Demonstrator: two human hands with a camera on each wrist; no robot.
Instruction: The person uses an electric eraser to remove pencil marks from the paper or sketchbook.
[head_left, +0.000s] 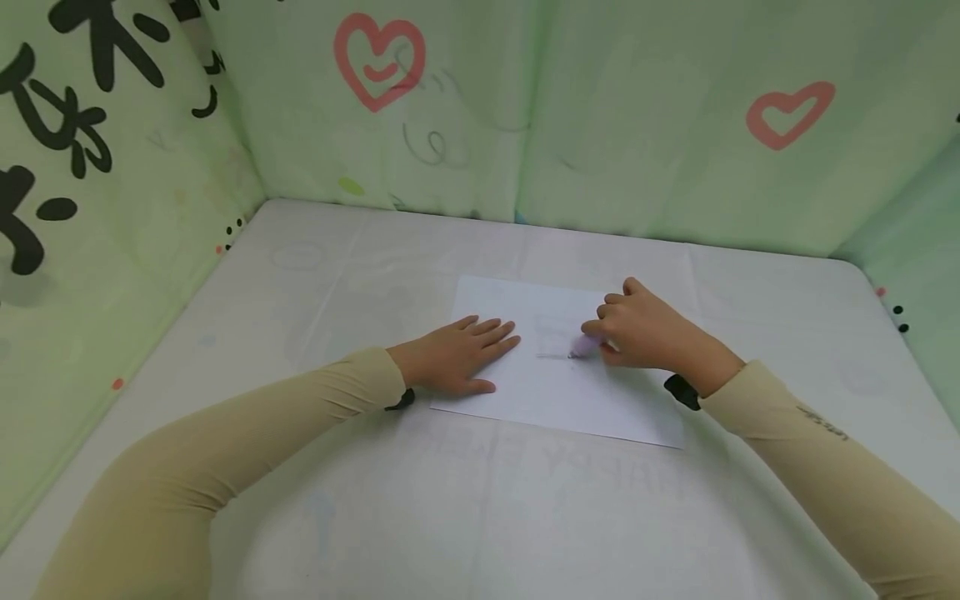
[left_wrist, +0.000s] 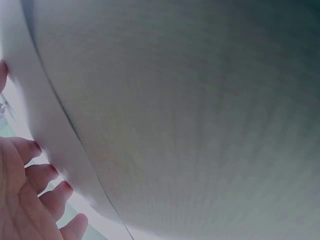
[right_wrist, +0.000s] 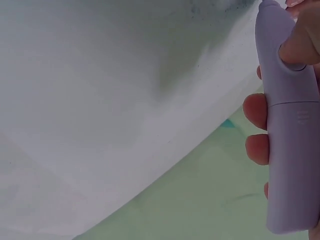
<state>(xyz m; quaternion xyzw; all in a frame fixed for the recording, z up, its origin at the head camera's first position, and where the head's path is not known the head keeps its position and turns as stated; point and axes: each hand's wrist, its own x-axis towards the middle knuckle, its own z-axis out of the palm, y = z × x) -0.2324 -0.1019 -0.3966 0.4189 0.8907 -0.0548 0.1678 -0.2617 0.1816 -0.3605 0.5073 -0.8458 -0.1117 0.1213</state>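
A white sheet of paper (head_left: pixel 502 392) lies on the table, with faint grey lines (head_left: pixel 553 333) near its middle. My left hand (head_left: pixel 461 354) rests on the paper's left part, fingers spread. Its palm and fingertips (left_wrist: pixel 35 149) show at the left edge of the left wrist view. In my right hand (head_left: pixel 645 329) I grip a thick lilac pen-shaped tool (right_wrist: pixel 292 150). The thumb presses a recessed spot near its narrow end. The tool's tip points down at the grey lines, at or just above the paper; I cannot tell whether it touches.
A white cloth (head_left: pixel 360 492) with faint show-through prints covers the table. Green printed curtains (head_left: pixel 637 150) with hearts stand along the back and both sides. Dark bands (head_left: pixel 682 390) show at the wrists.
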